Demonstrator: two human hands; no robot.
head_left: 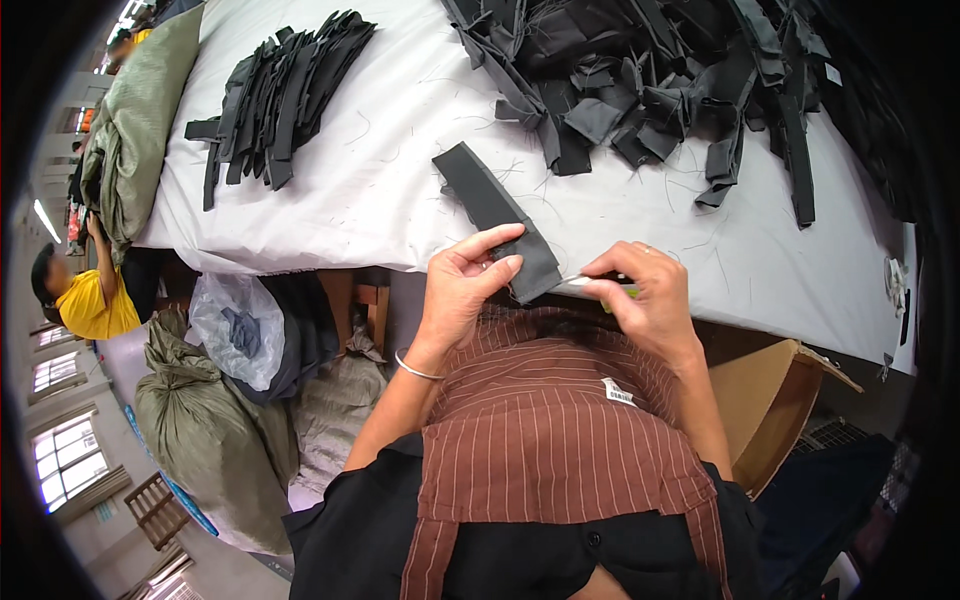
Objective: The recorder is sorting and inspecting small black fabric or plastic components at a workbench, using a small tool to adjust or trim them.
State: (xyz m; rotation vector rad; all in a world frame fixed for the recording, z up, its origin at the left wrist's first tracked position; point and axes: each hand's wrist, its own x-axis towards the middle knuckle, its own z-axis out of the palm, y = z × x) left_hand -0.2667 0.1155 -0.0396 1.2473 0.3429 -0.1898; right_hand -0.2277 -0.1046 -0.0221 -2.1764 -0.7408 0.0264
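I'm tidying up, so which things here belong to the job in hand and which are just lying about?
Likely the job:
dark strip, left hand
small tool, right hand
strip bundle
loose pile

Likely lying about:
cardboard box
tied sack
clear plastic bag

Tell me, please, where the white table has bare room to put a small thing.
On the white table, free patches, apart from loose threads, lie between the stack of dark strips and the large dark pile; between that stack and the table's near edge; and between the right hand and the pile. The pile crowds the far side at right.
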